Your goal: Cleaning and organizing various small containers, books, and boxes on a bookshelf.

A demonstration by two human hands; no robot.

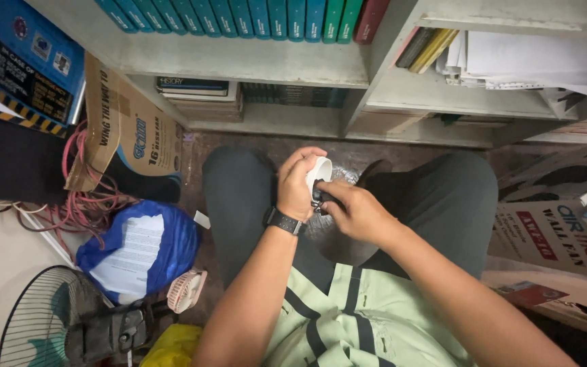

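cramped corner on a dark brown floor [198, 146], hemmed by grey shelves [273, 68] beyond the fingertips. worked over the lap, above the gap between the knees. kept the left hand [298, 185] curled shut around a white round piece [321, 168], fingers wrapped over its side and only the rim showing past the knuckles. pinched a small dark part [319, 198] in the right hand [353, 212], thumb and forefinger closed tight, just under the left fingers and touching the white round piece. could not tell how the two pieces joined, since the fingers hid the seam. judged the main risk a slip: a small dark part let go would likely have dropped straight below the fingers and been hard to find on dark trousers and dark floor. judged too hard a twist likely to crack or jam the white round piece. noted something silvery [344, 178] just beyond the fingers, low between the knees, too hidden to name. noted clutter left of the fingers: a cardboard box [123, 129], tangled pink cables [79, 197], a blue bag [164, 238], a small pink fan [186, 290], a wire fan grille [35, 319]. saw teal books [239, 17] ranged far above the fingertips.
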